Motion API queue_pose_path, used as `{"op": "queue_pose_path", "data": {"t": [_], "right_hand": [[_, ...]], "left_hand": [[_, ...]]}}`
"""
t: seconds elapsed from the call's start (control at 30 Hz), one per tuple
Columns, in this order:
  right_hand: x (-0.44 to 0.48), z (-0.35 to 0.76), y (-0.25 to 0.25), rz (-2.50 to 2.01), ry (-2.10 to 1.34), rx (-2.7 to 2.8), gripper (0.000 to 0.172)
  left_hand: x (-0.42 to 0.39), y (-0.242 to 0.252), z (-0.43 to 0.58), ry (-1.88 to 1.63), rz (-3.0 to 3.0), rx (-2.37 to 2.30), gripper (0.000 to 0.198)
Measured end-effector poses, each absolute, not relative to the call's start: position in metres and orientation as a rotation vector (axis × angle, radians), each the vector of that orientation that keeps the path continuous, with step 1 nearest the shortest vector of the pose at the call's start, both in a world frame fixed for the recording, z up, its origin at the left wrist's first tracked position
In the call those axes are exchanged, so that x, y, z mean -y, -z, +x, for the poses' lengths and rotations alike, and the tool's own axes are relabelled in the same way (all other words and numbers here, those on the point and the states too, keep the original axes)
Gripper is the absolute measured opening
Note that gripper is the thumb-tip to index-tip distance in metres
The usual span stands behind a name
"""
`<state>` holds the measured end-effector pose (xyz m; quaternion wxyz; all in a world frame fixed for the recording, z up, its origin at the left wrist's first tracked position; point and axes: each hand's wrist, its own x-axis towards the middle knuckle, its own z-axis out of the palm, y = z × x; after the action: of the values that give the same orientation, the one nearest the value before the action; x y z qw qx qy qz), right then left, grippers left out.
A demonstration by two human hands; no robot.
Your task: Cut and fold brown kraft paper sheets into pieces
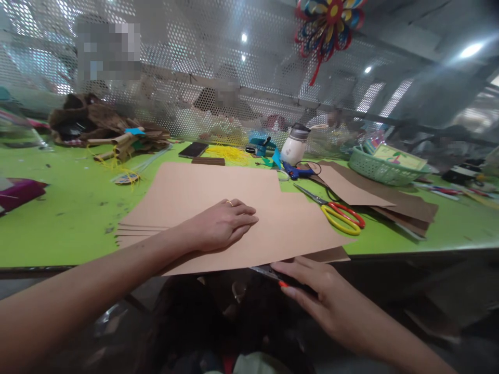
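Note:
A large sheet of light brown paper (218, 187) lies on the green table, its near edge reaching past the table's front. Slits run in from its left edge. My left hand (224, 226), with a ring on one finger, rests flat on the sheet, fingers stretched out. Below the near edge, my right hand (312, 285) is closed around scissors (267, 271); their metal blades point left under the paper, and my fingers hide most of the red-orange handle. Another pair of scissors (331, 210), with one yellow and one red handle loop, lies on the sheet's right side.
Brown paper sheets (358, 187) and a green basket (384, 169) stand at the right. Behind the sheet are a white bottle (295, 145), a blue glue gun (294, 170), a phone (194, 150) and yellow shreds (228, 154). Brown scraps (128, 143) lie back left.

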<state>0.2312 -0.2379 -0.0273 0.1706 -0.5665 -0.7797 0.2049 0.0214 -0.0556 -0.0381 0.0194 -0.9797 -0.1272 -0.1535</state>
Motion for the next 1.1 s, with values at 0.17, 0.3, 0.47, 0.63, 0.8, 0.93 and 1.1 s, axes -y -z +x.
{"op": "queue_pose_path", "data": {"t": [0.17,0.3,0.47,0.63,0.8,0.93,1.1], "right_hand": [[0.238,0.228,0.028,-1.582,-0.585,2.210,0.039],[0.237,0.224,0.028,-1.565,-0.593,2.214,0.039],[0.237,0.220,0.027,-1.553,-0.558,2.226,0.038],[0.237,0.219,0.029,-1.541,-0.516,2.230,0.038],[0.237,0.219,0.031,-1.543,-0.510,2.233,0.037],[0.238,0.217,0.031,-1.550,-0.518,2.231,0.038],[0.239,0.218,0.034,-1.547,-0.482,2.243,0.038]], "left_hand": [[0.055,0.039,0.022,0.494,-3.044,0.379,0.034],[0.054,0.040,0.022,0.495,-3.038,0.369,0.034],[0.053,0.041,0.021,0.497,-3.025,0.368,0.035],[0.054,0.041,0.021,0.488,-3.035,0.368,0.035],[0.052,0.041,0.021,0.494,-3.059,0.380,0.036],[0.048,0.042,0.020,0.522,-3.112,0.380,0.036],[0.044,0.043,0.020,0.579,-3.202,0.370,0.034]]}}
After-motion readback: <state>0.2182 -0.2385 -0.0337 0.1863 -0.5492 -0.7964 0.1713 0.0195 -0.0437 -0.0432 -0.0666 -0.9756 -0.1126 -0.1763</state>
